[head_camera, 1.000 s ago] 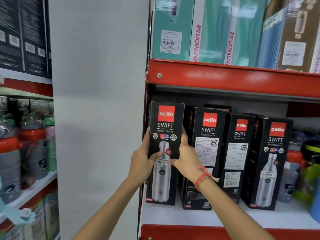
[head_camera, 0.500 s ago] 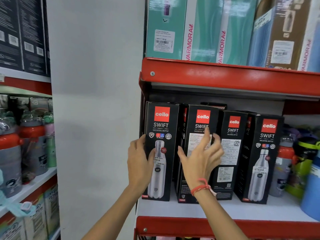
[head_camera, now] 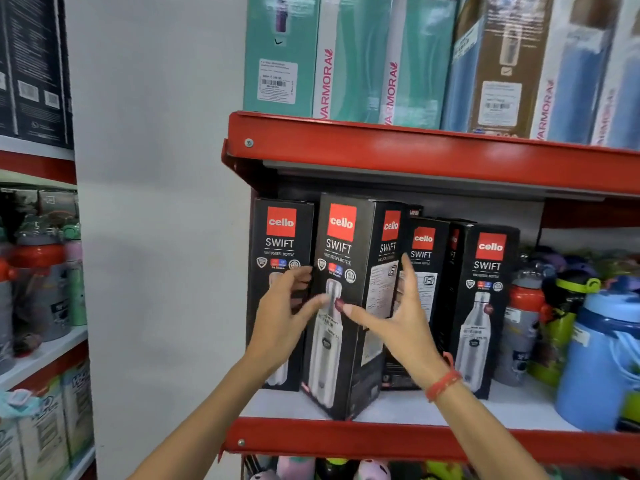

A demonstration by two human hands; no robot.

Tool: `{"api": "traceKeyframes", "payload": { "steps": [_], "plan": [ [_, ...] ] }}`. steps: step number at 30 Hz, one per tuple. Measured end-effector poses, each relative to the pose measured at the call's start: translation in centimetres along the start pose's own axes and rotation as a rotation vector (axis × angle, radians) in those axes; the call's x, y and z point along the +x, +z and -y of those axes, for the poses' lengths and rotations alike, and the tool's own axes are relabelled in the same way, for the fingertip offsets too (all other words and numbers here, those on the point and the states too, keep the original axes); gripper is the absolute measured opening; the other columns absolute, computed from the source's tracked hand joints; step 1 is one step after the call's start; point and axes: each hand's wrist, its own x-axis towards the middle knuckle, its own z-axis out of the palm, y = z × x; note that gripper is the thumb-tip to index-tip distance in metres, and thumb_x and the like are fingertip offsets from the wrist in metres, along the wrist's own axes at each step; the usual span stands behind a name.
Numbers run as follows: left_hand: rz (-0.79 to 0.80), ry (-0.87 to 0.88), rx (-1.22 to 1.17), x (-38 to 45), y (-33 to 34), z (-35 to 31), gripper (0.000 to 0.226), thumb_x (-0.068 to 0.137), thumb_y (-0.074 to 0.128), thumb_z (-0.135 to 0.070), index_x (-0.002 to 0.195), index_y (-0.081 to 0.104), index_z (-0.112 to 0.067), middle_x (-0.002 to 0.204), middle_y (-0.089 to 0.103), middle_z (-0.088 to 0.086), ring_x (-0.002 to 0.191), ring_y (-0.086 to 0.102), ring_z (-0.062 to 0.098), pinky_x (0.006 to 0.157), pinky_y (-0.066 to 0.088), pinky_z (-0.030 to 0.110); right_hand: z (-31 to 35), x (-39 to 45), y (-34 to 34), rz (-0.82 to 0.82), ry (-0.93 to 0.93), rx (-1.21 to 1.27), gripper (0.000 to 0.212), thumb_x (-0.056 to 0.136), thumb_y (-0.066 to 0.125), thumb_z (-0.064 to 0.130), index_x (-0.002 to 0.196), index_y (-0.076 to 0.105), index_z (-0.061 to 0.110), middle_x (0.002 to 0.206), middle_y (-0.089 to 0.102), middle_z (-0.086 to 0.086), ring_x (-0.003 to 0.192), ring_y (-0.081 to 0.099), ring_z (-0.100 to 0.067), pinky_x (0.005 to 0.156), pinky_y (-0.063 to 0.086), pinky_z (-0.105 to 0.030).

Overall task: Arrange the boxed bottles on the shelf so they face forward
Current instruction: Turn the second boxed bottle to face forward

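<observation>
Several black "cello SWIFT" boxed bottles stand on the white shelf with a red lip (head_camera: 415,441). The leftmost box (head_camera: 281,244) shows its bottle picture to the front. The second box (head_camera: 341,344) stands turned at the shelf's front edge, one corner toward me, picture face to the left and label side to the right. My left hand (head_camera: 280,327) grips its left edge and my right hand (head_camera: 398,327) grips its label side, thumb across the picture. The third box (head_camera: 423,258) shows its label side. The fourth box (head_camera: 490,271) shows its picture.
Teal and blue Varmora boxes (head_camera: 346,64) fill the red upper shelf (head_camera: 415,150). Loose bottles (head_camera: 526,323) and a blue jug (head_camera: 602,358) crowd the shelf's right end. A white wall (head_camera: 156,202) rises on the left, with another shelf of bottles (head_camera: 41,282) beyond it.
Both hands left the leftmost box, which now stands on the shelf facing front. They took the second box, pulled it forward and turned its picture face partly toward me.
</observation>
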Motion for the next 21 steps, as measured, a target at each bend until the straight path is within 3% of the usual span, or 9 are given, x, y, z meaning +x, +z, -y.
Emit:
{"api": "traceKeyframes", "payload": {
  "steps": [4, 7, 10, 14, 17, 21],
  "plan": [
    [0.188, -0.105, -0.113, -0.3, 1.2, -0.7, 0.091, 0.077, 0.074, -0.017, 0.148, 0.018, -0.030, 0.122, 0.049, -0.025, 0.112, 0.051, -0.008, 0.090, 0.044, 0.009, 0.1, 0.8, -2.1, 0.185, 0.017, 0.129, 0.123, 0.057, 0.088, 0.027, 0.149, 0.007, 0.037, 0.148, 0.039, 0.015, 0.135, 0.037, -0.004, 0.114, 0.032, -0.035],
    [0.134, -0.111, -0.172, -0.5, 1.7, -0.1, 0.098, 0.074, 0.074, 0.001, 0.145, 0.017, -0.035, 0.115, 0.053, -0.028, 0.097, 0.054, -0.022, 0.078, 0.048, 0.005, -0.4, 2.0, -3.0, 0.346, 0.032, 0.118, 0.119, 0.059, 0.085, 0.024, 0.149, 0.009, 0.034, 0.137, 0.044, 0.032, 0.131, 0.042, 0.001, 0.113, 0.033, -0.033],
    [0.035, -0.123, -0.143, -0.3, 2.8, 0.0, 0.101, 0.070, 0.077, 0.002, 0.144, 0.021, -0.037, 0.116, 0.060, -0.018, 0.107, 0.057, -0.008, 0.085, 0.051, 0.012, -0.5, 3.8, -3.4, 0.451, 0.031, 0.082, 0.107, 0.076, 0.075, 0.006, 0.150, 0.003, 0.034, 0.126, 0.049, 0.038, 0.125, 0.050, 0.001, 0.112, 0.036, -0.038],
    [-0.099, -0.107, 0.021, 1.1, 5.0, 0.6, 0.102, 0.071, 0.077, -0.006, 0.146, 0.018, -0.042, 0.124, 0.062, -0.013, 0.109, 0.056, 0.002, 0.098, 0.049, 0.032, -0.1, 5.8, -2.6, 0.445, -0.018, 0.022, 0.101, 0.086, 0.058, -0.008, 0.148, -0.006, 0.040, 0.141, 0.040, 0.019, 0.132, 0.044, -0.008, 0.113, 0.035, -0.038],
    [-0.124, -0.124, 0.124, 2.3, 6.0, 1.1, 0.100, 0.076, 0.071, -0.003, 0.147, 0.013, -0.042, 0.127, 0.064, -0.005, 0.091, 0.056, 0.002, 0.086, 0.048, 0.022, -0.9, 6.7, -1.6, 0.379, -0.039, -0.062, 0.102, 0.087, 0.058, -0.005, 0.146, -0.009, 0.045, 0.145, 0.039, 0.015, 0.131, 0.045, -0.010, 0.113, 0.035, -0.040],
    [-0.110, -0.150, 0.205, 2.6, 6.5, 1.6, 0.099, 0.080, 0.066, 0.000, 0.147, 0.005, -0.040, 0.133, 0.060, 0.000, 0.091, 0.059, 0.007, 0.080, 0.042, 0.016, -2.3, 7.1, -0.9, 0.339, -0.006, -0.092, 0.100, 0.089, 0.056, -0.004, 0.145, -0.011, 0.047, 0.128, 0.047, 0.023, 0.122, 0.051, -0.009, 0.108, 0.039, -0.036]
  ]
}}
